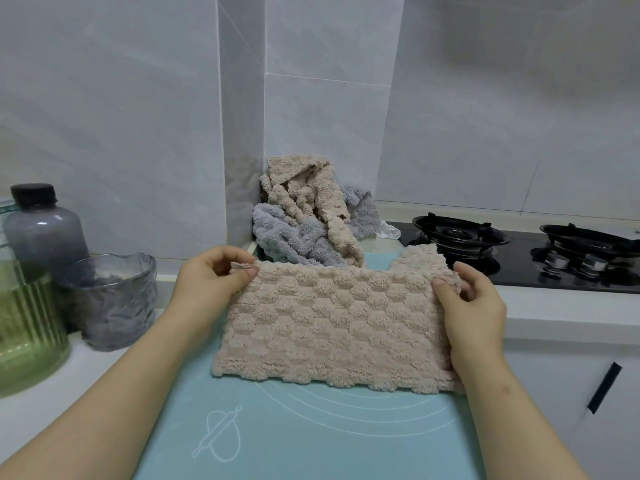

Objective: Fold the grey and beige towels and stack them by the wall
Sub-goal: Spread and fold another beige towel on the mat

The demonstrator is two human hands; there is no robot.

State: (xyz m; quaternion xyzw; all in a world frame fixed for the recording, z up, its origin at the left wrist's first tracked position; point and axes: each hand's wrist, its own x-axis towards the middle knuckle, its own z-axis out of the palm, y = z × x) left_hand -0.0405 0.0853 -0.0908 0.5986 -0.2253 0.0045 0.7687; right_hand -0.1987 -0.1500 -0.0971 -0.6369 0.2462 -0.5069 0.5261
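Now left grip (211, 277) pinches top-left corner of beige towel (329, 323); right grip (474, 313) pinches bunched top-right corner. Towel spread between both over blue mat (311, 431) on counter (561, 308). Behind it, grey towel (294, 240) and second beige towel (304, 195) heaped unfolded in wall (329, 116) corner. Risks: uneven top edge gives skewed fold; plush cloth slips from pinch; loose flap strays toward stove burner (460, 237) nearby.

A crumpled beige towel (304, 195) partly hides the grey towel (301, 241); the left edge crops the green jar (27, 327).
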